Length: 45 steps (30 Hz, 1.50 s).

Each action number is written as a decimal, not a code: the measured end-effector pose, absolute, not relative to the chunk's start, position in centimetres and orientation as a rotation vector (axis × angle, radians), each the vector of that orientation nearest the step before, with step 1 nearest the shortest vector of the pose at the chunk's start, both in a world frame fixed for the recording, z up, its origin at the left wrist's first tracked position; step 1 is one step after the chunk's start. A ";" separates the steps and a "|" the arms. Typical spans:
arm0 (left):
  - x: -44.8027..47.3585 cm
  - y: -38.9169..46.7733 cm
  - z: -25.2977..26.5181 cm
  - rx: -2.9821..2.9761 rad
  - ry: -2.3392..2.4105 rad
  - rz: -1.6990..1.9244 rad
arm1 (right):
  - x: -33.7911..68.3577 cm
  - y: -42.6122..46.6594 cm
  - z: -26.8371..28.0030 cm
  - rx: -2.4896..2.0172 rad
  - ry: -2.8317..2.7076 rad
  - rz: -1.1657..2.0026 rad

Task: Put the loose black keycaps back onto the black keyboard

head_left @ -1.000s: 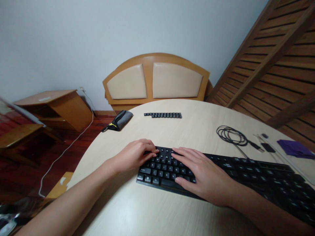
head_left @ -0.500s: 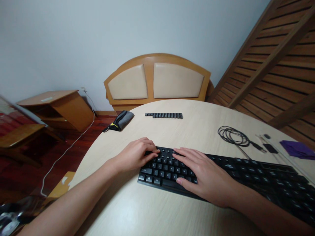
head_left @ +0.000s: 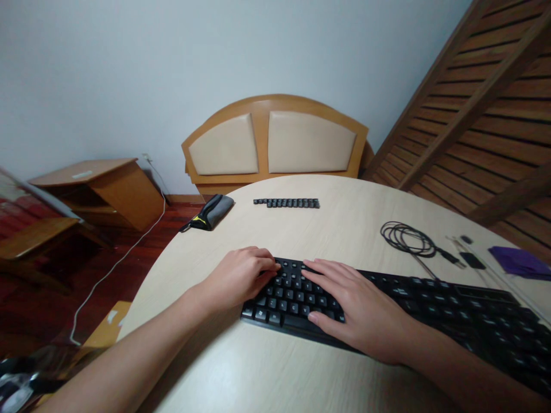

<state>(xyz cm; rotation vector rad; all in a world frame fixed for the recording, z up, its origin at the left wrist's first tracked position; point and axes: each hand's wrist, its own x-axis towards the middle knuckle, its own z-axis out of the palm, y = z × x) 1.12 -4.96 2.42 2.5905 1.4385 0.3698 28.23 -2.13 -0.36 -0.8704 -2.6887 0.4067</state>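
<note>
A black keyboard (head_left: 297,312) lies at a slant on the round table, with bare switch posts showing near its upper left rows. My left hand (head_left: 247,275) is over the upper left corner, its thumb and fingers drawn together in a pinch at the top rows. Whatever sits between those fingertips is hidden. Flat across the middle of the keys rests my right hand (head_left: 353,304), fingers spread and thumb near the space bar. Beyond the hands, small black keycaps (head_left: 293,203) are lined up in rows on the table.
A grey and black pouch (head_left: 213,212) lies at the table's left edge. To the right are a coiled black cable (head_left: 408,238), a small black object (head_left: 472,260) and a purple cloth (head_left: 519,261). A padded headboard (head_left: 275,137) stands behind the table (head_left: 206,367).
My left hand has shifted slightly down, and its thumb has drawn in beneath the curled fingers. My right hand has stayed in place on the keyboard.
</note>
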 end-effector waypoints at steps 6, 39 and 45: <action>1.5 -5.1 2.6 2.693 1.479 0.289 | 28.2 -2.1 -0.4 -0.872 -2.698 0.378; 0.1 -3.4 1.5 2.329 1.303 0.641 | 28.2 -2.1 -0.3 -0.869 -2.695 0.405; -0.1 -2.3 0.6 2.153 1.447 0.836 | 28.3 -2.1 -0.2 -0.870 -2.718 0.387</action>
